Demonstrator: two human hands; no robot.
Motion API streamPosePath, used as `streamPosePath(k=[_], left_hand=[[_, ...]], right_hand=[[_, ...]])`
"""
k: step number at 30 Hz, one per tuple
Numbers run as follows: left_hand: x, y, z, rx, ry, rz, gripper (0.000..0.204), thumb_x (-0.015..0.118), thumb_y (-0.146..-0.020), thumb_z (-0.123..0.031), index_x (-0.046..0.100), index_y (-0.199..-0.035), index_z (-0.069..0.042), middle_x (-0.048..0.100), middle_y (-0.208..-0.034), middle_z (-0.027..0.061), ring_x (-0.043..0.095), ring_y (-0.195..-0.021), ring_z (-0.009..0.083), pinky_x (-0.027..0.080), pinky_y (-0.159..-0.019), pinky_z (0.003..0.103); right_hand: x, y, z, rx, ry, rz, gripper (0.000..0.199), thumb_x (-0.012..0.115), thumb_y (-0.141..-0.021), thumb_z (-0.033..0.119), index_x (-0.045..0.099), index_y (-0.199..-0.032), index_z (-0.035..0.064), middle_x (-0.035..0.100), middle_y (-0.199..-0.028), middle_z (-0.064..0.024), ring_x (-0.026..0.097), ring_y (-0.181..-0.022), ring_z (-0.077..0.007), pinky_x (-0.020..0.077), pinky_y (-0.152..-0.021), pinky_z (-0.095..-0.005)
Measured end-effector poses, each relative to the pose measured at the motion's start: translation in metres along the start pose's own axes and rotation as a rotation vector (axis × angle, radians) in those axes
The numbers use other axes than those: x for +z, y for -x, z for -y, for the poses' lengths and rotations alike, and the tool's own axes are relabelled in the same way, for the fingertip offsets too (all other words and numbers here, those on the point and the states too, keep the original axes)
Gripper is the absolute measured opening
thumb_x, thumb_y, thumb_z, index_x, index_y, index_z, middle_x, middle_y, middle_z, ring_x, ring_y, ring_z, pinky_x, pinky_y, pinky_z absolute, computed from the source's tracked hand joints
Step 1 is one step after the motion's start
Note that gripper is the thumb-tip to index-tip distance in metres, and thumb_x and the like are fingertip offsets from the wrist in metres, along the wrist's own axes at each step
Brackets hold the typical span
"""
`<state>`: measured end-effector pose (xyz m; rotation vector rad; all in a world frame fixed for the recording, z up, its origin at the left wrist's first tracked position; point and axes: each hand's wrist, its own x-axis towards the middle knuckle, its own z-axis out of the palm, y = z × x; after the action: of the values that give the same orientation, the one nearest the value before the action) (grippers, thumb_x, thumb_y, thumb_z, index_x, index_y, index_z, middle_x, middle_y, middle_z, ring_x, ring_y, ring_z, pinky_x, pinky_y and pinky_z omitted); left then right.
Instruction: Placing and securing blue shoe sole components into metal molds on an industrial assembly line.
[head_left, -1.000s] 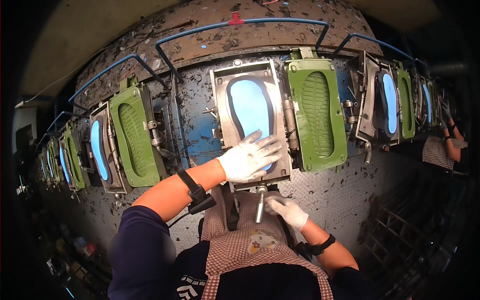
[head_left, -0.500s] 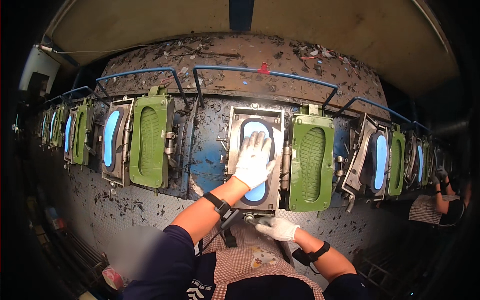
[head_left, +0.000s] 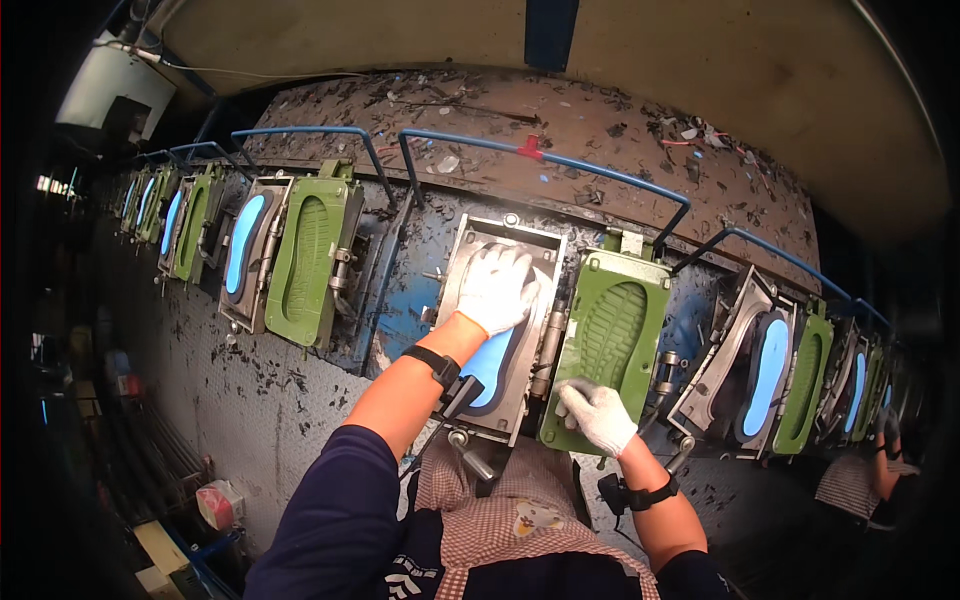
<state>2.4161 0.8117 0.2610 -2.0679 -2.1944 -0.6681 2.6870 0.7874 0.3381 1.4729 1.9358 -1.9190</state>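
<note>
My left hand (head_left: 497, 288), in a white glove, lies flat over the far half of a blue insole-shaped piece (head_left: 488, 368) with a dark rim. That piece sits in a metal mould tray (head_left: 515, 405), its far part hidden under my glove. My gloved right hand (head_left: 598, 414) is over the near-left corner of the green mould plate (head_left: 612, 315), which is hinged to the tray's right side and has a shoe-sole tread pattern. Its fingers are curled; anything inside them is hidden. Below the tray's near end, a metal handle (head_left: 474, 460) hangs at a slant.
More moulds stand in a row: a green plate (head_left: 309, 260) on the left and a tray with a blue piece (head_left: 768, 376) on the right. Behind runs a blue rail (head_left: 600, 172) before a scrap-strewn brown surface (head_left: 480, 125). Another person's arm (head_left: 884, 460) shows far right.
My right hand has left the handle at the tray's near end and moved right, onto the green plate. My left hand has slid toward the blue piece's far end. The view has tilted.
</note>
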Motion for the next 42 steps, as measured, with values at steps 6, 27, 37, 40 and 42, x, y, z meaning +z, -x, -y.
streamPosePath(k=[6,27,37,40,42], left_hand=[[0.007,-0.002,0.008,0.020,0.132,-0.025,0.047,0.065,-0.093,-0.037,0.063,-0.126,-0.003,0.063,-0.130,0.0175,0.056,-0.125,0.0360,0.038,-0.113,0.053],[0.066,0.129,0.149,-1.299,1.880,-0.205,0.065,0.048,-0.106,-0.058,0.059,-0.135,0.000,0.069,-0.114,0.0168,0.065,-0.103,0.0275,0.050,-0.095,0.042],[0.022,0.176,0.139,-0.716,0.567,0.229,0.041,0.058,-0.102,-0.031,0.061,-0.134,-0.004,0.066,-0.131,0.0202,0.059,-0.128,0.0381,0.044,-0.111,0.046],[0.063,0.168,0.138,-0.187,0.068,0.495,0.061,0.059,-0.094,-0.023,0.044,-0.150,-0.004,0.039,-0.160,0.0197,0.034,-0.149,0.0397,0.025,-0.123,0.055],[0.099,0.188,0.147,-0.079,-0.075,0.351,0.073,0.061,-0.090,-0.023,0.037,-0.156,-0.003,0.031,-0.164,0.0202,0.028,-0.153,0.0400,0.020,-0.126,0.055]], right_hand=[[-0.018,-0.062,0.069,-0.244,0.049,-0.174,0.034,0.058,-0.105,0.030,0.070,-0.116,0.0005,0.070,-0.079,-0.0047,0.061,-0.062,-0.0102,0.0505,-0.061,-0.0271],[0.043,-0.234,0.172,-0.524,1.547,0.234,0.024,0.050,-0.100,0.012,0.068,-0.113,0.0024,0.068,-0.111,-0.0207,0.071,-0.099,-0.0385,0.0582,-0.085,-0.0475],[0.029,-0.246,0.145,-0.415,1.253,0.021,0.025,0.053,-0.095,0.012,0.066,-0.111,-0.0020,0.069,-0.107,-0.0272,0.070,-0.099,-0.0423,0.0565,-0.086,-0.0490],[0.041,-0.240,0.154,-0.468,1.268,-0.012,0.024,0.054,-0.093,0.009,0.067,-0.108,-0.0039,0.070,-0.106,-0.0287,0.070,-0.099,-0.0436,0.0563,-0.087,-0.0493],[0.044,-0.239,0.149,-0.342,1.177,-0.106,0.024,0.052,-0.093,0.008,0.066,-0.108,-0.0058,0.069,-0.107,-0.0287,0.069,-0.100,-0.0422,0.0561,-0.089,-0.0485]])
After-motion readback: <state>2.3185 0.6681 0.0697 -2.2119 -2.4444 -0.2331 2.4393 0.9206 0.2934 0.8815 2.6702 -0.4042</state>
